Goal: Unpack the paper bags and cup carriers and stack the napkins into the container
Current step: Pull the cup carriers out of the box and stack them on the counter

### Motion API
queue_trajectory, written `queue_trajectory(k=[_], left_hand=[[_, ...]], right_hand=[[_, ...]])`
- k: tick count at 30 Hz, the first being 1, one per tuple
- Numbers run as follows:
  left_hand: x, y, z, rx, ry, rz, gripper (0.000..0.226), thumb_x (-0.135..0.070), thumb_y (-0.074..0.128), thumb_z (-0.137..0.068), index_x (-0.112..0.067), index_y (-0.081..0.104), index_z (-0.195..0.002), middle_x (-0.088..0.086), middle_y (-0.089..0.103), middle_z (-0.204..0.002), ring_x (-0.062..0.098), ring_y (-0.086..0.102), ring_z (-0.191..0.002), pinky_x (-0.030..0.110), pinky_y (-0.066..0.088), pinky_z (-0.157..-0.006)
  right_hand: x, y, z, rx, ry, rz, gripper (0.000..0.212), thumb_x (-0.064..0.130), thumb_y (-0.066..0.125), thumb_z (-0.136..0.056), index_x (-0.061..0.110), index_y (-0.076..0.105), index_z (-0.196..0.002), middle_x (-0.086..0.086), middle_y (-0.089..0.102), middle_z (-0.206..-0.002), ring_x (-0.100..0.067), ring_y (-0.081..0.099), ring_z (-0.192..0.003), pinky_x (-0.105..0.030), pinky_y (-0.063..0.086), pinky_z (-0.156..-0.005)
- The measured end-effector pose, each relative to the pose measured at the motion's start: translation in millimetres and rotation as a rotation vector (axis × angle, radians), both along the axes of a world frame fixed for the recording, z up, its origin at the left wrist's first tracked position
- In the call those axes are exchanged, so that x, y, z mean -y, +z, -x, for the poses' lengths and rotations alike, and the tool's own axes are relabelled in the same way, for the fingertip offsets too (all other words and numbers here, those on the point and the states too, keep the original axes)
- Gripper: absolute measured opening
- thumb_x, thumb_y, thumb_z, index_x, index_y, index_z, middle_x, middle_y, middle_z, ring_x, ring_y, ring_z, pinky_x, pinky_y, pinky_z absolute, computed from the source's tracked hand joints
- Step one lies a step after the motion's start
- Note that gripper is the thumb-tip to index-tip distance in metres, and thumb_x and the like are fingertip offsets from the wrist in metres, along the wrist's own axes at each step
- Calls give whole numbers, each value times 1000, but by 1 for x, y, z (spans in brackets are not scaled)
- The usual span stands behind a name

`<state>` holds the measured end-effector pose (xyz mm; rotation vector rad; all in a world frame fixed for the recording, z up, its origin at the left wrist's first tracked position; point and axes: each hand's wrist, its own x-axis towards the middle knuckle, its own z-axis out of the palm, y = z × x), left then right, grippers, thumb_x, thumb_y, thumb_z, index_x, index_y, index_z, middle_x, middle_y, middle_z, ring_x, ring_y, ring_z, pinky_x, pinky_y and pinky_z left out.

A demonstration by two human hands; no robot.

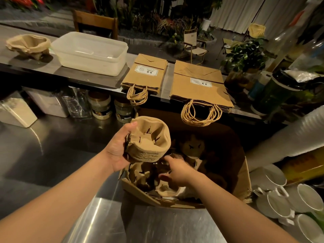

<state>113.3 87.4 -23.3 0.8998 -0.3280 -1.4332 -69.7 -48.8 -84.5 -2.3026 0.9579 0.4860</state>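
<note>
On the raised shelf (pixel 91 79) behind the counter (pixel 52 146), from left to right, lie a carrier stack (pixel 29 43), a container (pixel 90 52) and two bag piles (pixel 146 74) (pixel 199 85). Jars (pixel 100 105) stand under the shelf. A box (pixel 240 181) sits in front, with mugs (pixel 280 195) to its right.

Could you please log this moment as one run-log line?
left hand: holds cup carrier stack above cardboard box | right hand: reaching into box | paper bags: on shelf
</note>
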Motion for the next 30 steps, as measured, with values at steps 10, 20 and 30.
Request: queue_trajectory(k=[10, 20, 30], left_hand=[[2, -8, 0, 45, -7, 45, 97, -64, 86, -64, -22, 56, -146, 21, 58, -145, 44, 54, -135, 63, 41, -112], [2, -11, 0, 20, -2, 57, 99, -65, 88, -60, -23, 58, -145, 21, 59, -145, 44, 54, -135, 62, 40, -113], [2, -11, 0, 20, 13, 63, 93, -64, 87, -63, -25, 60, -143, 20, 58, -145, 43, 54, -135, 60, 44, -110]], right_hand=[[-9, -22, -26, -121, 82, -149, 65, 59, 61, -94, 26, 44, -148, -4, 61, -135, -25, 57, -121, -43, 48, -105], [-1, -26, -17, -33, -136, -267, 49, 53, 58, -98, 20, 55, -135, -1, 67, -121, -18, 63, -109, -36, 53, -97], [-6, -25, -25, -35, -29, -261, 57, 48, 65, -95, 25, 49, -145, -1, 63, -130, -20, 59, -116, -34, 50, -99]])
